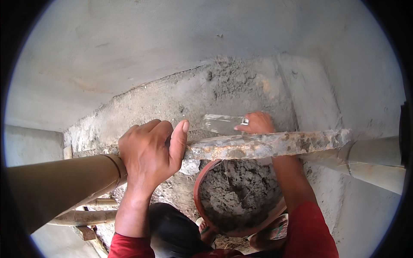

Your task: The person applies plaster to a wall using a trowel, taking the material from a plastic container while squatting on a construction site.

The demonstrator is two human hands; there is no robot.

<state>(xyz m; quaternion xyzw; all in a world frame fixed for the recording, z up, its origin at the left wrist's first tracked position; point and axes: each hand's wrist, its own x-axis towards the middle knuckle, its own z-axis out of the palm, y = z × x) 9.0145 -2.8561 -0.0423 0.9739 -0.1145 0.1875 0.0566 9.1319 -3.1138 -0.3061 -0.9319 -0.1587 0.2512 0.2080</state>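
My left hand (pixel 150 150) is closed over the bamboo pole (pixel 73 178), its thumb raised beside the near end of a mortar-crusted board (pixel 266 145). My right hand (pixel 258 123) reaches under and past this board, with part of the forearm hidden behind it. In its fingers is a flat metal plastering trowel (pixel 223 124), its blade held close to the rough grey mortar surface (pixel 232 79). The trowel's handle is mostly hidden by the hand. Below the board stands a round reddish tub (pixel 197 189) containing grey mortar (pixel 241 193).
Smooth grey plastered walls (pixel 150 38) rise ahead and on both sides. Bamboo continues at the right (pixel 374 157). Lower left are more bamboo pieces (pixel 81 218) and a wooden block (pixel 85 232). Feet (pixel 204 225) show beside the tub.
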